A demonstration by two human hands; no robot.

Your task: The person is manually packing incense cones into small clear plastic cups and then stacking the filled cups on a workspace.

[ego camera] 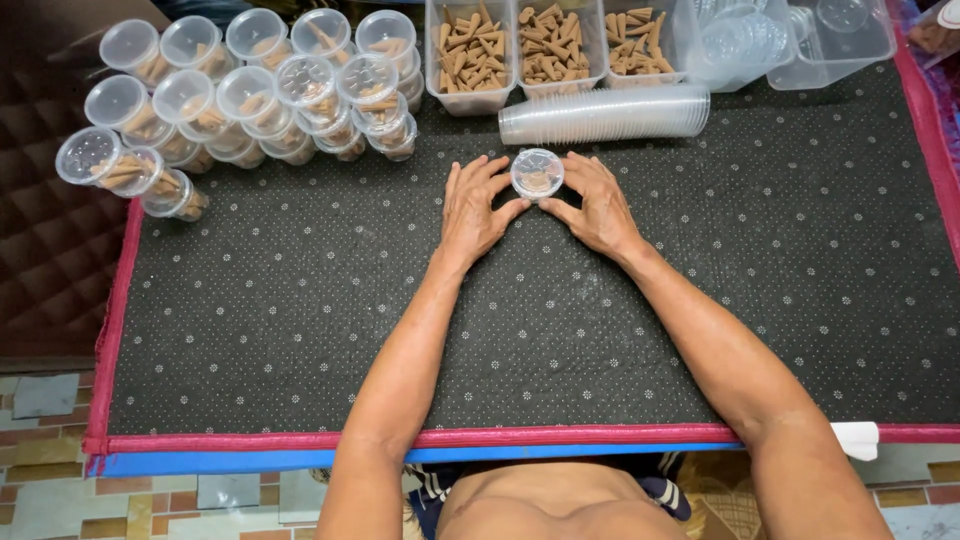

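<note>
Both my hands, left [472,208] and right [598,205], pinch the small lidded clear plastic cup of brown cones [537,173] on the bench [300,300]. Likely light, thin-walled, slippery; grip the rim.

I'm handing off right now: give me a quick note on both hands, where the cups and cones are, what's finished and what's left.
Left hand and right hand: fingertips on the small lidded cup of brown cones, on the dark mat.
Done: pile of filled, lidded cups at far left.
Left: loose cones in three trays, a lying stack of empty cups, and spare lids in a clear tub.
</note>
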